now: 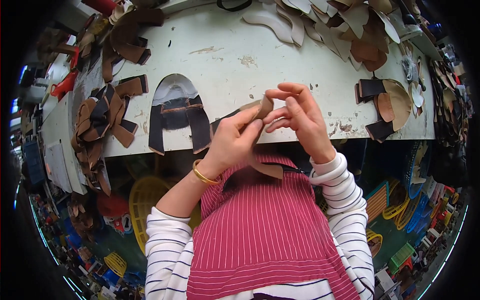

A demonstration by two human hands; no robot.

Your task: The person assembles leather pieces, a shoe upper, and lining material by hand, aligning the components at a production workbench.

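Note:
Near the table's front edge, my left hand [234, 137] is closed, its thumb and fingers pinching a curved brown leather piece [265, 107]. One end of the piece stands up between my hands; another part hangs below over my apron. My right hand [301, 117] is just to the right, fingers apart and bent, fingertips close to the raised end. Whether they touch it I cannot tell. Left of my hands lies a shoe upper [176, 90] with a pale grey toe and dark sides. Behind my left hand, a dark and tan piece [225, 119] shows partly on the table.
Brown and black leather pieces [100, 117] are heaped at the table's left. Pale and brown cut pieces [345, 30] pile at the back right. Another shoe upper [400, 100] lies at the right. Yellow baskets [142, 205] stand below the white table [220, 65].

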